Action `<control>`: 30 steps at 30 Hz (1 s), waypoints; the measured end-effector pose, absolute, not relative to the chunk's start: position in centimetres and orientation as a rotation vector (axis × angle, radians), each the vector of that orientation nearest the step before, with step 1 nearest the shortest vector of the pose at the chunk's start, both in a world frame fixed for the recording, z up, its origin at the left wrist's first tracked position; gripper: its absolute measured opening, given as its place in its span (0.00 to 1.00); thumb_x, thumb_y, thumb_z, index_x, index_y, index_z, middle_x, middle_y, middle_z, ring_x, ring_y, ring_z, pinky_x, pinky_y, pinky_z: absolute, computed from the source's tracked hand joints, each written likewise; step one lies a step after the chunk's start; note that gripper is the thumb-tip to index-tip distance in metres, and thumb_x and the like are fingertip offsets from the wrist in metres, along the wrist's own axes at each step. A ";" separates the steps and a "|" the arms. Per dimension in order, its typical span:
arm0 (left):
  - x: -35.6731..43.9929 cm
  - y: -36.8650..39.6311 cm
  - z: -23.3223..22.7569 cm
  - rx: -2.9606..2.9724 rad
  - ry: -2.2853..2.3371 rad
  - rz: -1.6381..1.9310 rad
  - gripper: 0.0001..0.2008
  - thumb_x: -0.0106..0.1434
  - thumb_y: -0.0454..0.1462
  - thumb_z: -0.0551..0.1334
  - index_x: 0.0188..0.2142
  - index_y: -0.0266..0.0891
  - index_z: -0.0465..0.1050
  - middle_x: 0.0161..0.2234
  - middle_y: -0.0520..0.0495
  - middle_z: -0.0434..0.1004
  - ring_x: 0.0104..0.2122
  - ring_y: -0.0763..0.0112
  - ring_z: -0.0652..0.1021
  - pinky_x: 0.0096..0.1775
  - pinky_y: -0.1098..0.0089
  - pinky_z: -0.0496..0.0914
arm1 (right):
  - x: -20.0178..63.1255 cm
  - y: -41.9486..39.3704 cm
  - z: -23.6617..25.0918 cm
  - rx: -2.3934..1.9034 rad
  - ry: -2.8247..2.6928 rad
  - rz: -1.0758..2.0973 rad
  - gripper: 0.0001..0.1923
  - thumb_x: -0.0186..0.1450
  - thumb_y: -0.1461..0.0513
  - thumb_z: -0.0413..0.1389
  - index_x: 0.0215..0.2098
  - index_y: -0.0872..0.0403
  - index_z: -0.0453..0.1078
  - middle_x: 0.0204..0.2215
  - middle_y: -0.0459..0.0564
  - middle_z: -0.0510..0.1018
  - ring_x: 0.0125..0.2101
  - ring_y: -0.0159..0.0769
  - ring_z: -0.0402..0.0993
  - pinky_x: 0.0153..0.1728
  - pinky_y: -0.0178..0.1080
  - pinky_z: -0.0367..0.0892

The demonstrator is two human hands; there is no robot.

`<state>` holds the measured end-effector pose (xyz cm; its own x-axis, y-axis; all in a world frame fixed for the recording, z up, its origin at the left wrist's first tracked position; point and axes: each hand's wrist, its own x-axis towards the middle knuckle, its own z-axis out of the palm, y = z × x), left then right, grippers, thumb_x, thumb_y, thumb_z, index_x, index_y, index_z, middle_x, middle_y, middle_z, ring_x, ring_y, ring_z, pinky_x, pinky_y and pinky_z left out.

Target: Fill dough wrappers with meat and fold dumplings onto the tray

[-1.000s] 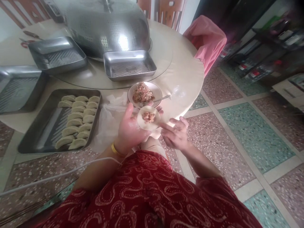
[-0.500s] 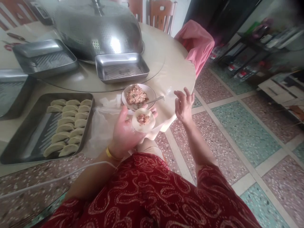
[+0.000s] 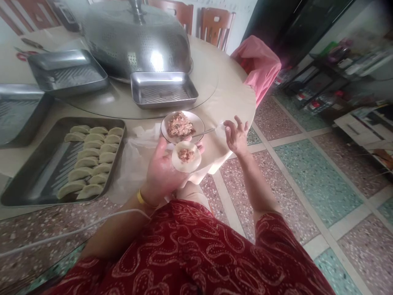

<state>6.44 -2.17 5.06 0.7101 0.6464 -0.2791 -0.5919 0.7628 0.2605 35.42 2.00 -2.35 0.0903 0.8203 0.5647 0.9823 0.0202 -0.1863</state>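
Note:
On the palm and fingers of my left hand lies a round dumpling wrapper with a lump of meat filling in its middle. Just beyond it stands a plate heaped with minced filling, and a spoon rests on its rim with the handle to the right. My right hand is raised at the table edge, fingers apart and holding nothing. Beside its fingertips is a small, pale, see-through dish; I cannot tell whether they touch.
A metal tray with rows of folded dumplings sits at the left. Other trays and a large perforated steel dome stand farther back. A pink cloth covers a chair at the right, and a white cable crosses my left arm.
My right hand has moved slightly down and left, closer to the small dish. The view has shifted a little; my left hand still holds the filled wrapper flat.

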 end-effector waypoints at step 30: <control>6.6 -2.5 6.7 0.051 0.360 0.716 0.36 0.69 0.58 0.46 0.67 0.38 0.56 0.59 0.35 0.72 0.59 0.47 0.72 0.55 0.47 0.71 | 25.1 -7.8 -1.7 -0.952 -1.979 -0.360 0.18 0.73 0.52 0.41 0.50 0.41 0.71 0.48 0.40 0.80 0.64 0.35 0.64 0.73 0.52 0.38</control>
